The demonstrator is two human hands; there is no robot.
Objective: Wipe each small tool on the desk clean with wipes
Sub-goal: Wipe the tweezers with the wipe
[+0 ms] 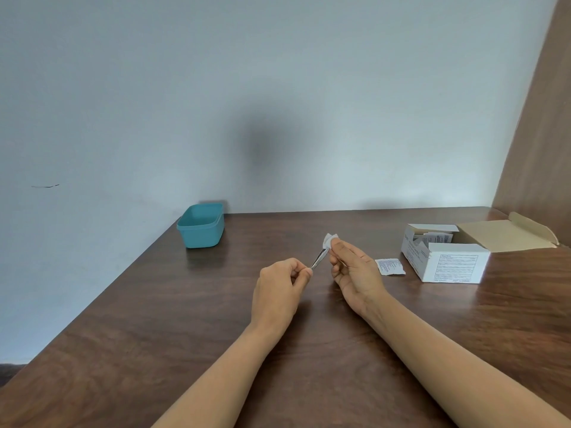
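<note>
I pinch a slim metal tool [319, 258], apparently tweezers, by its near end in my left hand [279, 287], a little below the middle of the frame. My right hand [352, 267] clamps a small white wipe [329, 240] around the tool's far tip. Both hands hover above the brown wooden desk [173, 319]. Right of my right hand lies a torn sachet [390, 267], beside an open white box of wipes [445, 257]. A teal plastic tub [201, 225] sits at the desk's far left edge.
</note>
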